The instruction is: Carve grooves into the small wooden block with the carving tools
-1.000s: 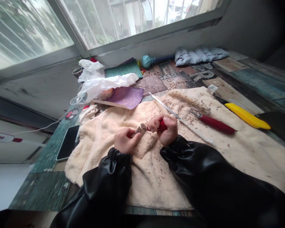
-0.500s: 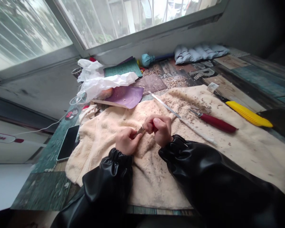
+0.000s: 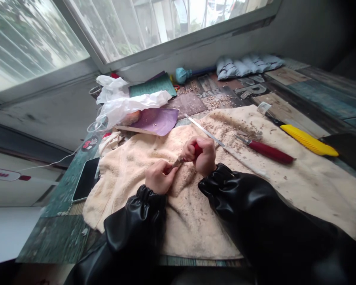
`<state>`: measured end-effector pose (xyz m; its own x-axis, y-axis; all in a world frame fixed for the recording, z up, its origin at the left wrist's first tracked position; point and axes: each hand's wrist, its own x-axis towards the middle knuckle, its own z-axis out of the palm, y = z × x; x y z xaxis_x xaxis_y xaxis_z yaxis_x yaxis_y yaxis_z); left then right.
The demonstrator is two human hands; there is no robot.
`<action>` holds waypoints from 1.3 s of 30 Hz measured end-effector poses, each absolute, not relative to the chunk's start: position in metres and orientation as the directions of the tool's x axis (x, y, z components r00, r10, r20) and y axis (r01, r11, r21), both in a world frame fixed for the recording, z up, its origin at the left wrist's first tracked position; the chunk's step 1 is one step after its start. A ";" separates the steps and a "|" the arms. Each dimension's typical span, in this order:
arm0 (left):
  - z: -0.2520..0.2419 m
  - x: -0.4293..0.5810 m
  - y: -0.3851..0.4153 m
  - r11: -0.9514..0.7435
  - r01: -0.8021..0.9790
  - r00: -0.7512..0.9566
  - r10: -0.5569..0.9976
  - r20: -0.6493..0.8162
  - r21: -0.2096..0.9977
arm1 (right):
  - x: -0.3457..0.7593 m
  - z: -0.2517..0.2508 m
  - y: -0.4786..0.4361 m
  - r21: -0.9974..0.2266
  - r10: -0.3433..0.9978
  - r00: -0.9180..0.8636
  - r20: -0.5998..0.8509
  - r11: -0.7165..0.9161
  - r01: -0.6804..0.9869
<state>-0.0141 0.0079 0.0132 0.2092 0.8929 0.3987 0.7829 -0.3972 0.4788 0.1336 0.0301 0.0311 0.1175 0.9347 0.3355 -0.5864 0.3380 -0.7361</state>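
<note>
My left hand is closed around a small piece of wood, whose end pokes out past the thumb. Closed on a red-handled carving knife, my right hand is just to the right; its blade is mostly hidden where the hands nearly meet. Both hands are over a cream towel sprinkled with wood shavings. To the right lie a second knife with a dark red handle and a yellow utility knife. A thin metal ruler-like strip rests behind my right hand.
A phone lies at the towel's left edge. Behind are a white plastic bag, purple sandpaper-like sheet, green sheet and pale blue padded bundle. Shavings cover part of the table by the window.
My right hand has lifted and turned slightly, showing more of the red handle and a wider gap from my left hand. The left hand stays nearly in place.
</note>
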 end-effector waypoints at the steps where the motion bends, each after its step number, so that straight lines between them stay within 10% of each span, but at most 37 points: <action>1: 0.013 -0.014 0.008 -0.397 0.784 0.208 0.893 0.400 0.477 | 0.134 0.032 0.030 -0.731 0.941 0.126 0.314 0.324 -0.601; 39: 0.013 -0.014 0.009 -0.400 0.756 0.208 0.897 0.390 0.518 | 0.135 -0.004 0.027 -0.684 0.867 0.160 0.472 0.475 -0.554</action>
<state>-0.0136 0.0093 0.0131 0.2082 0.8970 0.3898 0.7559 -0.4005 0.5179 0.1349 0.0268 -0.0038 0.1601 0.8671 0.4717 -0.5536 0.4745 -0.6844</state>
